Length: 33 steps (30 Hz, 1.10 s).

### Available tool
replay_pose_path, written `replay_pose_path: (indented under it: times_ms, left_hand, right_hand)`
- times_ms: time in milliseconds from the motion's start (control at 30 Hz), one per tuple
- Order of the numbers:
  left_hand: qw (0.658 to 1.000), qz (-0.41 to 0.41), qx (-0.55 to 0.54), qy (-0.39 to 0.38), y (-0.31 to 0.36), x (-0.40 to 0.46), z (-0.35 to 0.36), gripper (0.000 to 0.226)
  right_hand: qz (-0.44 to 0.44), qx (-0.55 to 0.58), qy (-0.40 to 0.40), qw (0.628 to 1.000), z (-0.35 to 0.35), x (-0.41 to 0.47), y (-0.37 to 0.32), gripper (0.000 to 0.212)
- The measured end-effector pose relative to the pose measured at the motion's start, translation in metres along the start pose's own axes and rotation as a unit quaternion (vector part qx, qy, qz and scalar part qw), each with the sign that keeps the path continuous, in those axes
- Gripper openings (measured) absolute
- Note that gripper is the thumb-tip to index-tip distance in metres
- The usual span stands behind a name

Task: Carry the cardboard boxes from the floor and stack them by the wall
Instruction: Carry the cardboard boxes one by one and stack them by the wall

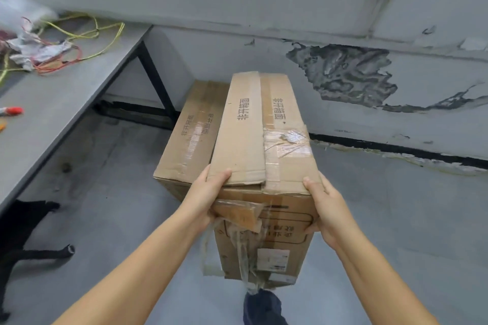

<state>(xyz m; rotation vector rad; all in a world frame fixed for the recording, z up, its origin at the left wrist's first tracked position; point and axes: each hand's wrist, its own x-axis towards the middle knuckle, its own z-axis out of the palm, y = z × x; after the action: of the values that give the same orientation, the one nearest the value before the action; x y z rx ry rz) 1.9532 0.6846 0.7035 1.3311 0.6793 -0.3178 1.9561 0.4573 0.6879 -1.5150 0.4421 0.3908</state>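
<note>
Two cardboard boxes are in view: a held box and a second box behind it. Two hands, left hand and right hand. One worktop.

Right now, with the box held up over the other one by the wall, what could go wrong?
1. The carried brown cardboard box has a lifted top flap under the left hand; that grip may slip.
2. Torn clear tape dangles from its front and could snag.
3. The second brown cardboard box sits offset to the left, so the stack may end up overhanging.
</note>
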Motion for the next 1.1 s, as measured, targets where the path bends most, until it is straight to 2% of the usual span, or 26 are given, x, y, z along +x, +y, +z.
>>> replay_pose_path:
  times_ms: [100, 200, 400, 633, 700, 767, 833, 867, 900, 1000, 1100]
  left_hand:
    - [1.000, -0.007, 0.010, 0.008, 0.012, 0.064, 0.005, 0.019]
    - [1.000, -0.004, 0.004, 0.017, -0.001, 0.122, 0.003, 0.029]
    - [0.999, -0.024, 0.037, 0.010, -0.073, 0.205, -0.028, 0.056]
    - [0.997, -0.073, 0.037, 0.014, -0.165, 0.245, -0.072, 0.055]
    - [0.994, -0.101, 0.030, 0.036, -0.183, 0.241, -0.081, 0.059]
    - [0.984, -0.158, -0.009, 0.085, -0.194, 0.239, -0.085, 0.076]
    - [0.959, -0.233, -0.075, 0.143, -0.196, 0.245, -0.087, 0.095]
    - [0.943, -0.266, -0.107, 0.167, -0.196, 0.252, -0.089, 0.097]
    - [0.930, -0.290, -0.140, 0.181, -0.194, 0.261, -0.091, 0.088]
    - [0.912, -0.314, -0.217, 0.153, -0.182, 0.290, -0.097, 0.033]
    - [0.916, -0.279, -0.245, 0.154, -0.173, 0.321, -0.098, 0.019]
  right_hand:
    - [-0.006, -0.011, -0.008, 1.000, 0.011, 0.066, -0.007, 0.025]
    - [0.003, -0.003, -0.001, 1.000, 0.026, 0.121, 0.014, 0.027]
    - [0.055, 0.022, 0.030, 0.998, 0.046, 0.178, 0.105, 0.044]
    - [0.137, -0.003, 0.032, 0.990, 0.072, 0.199, 0.208, 0.045]
    - [0.162, 0.003, 0.031, 0.986, 0.077, 0.190, 0.231, 0.041]
    - [0.175, 0.013, 0.044, 0.984, 0.086, 0.184, 0.245, 0.038]
    - [0.171, 0.010, 0.054, 0.984, 0.096, 0.187, 0.253, 0.038]
    - [0.168, 0.005, 0.058, 0.984, 0.101, 0.192, 0.254, 0.040]
    - [0.162, -0.001, 0.059, 0.985, 0.104, 0.199, 0.254, 0.042]
    - [0.148, -0.005, 0.046, 0.988, 0.110, 0.232, 0.251, 0.042]
    - [0.137, -0.023, 0.032, 0.990, 0.116, 0.265, 0.242, 0.036]
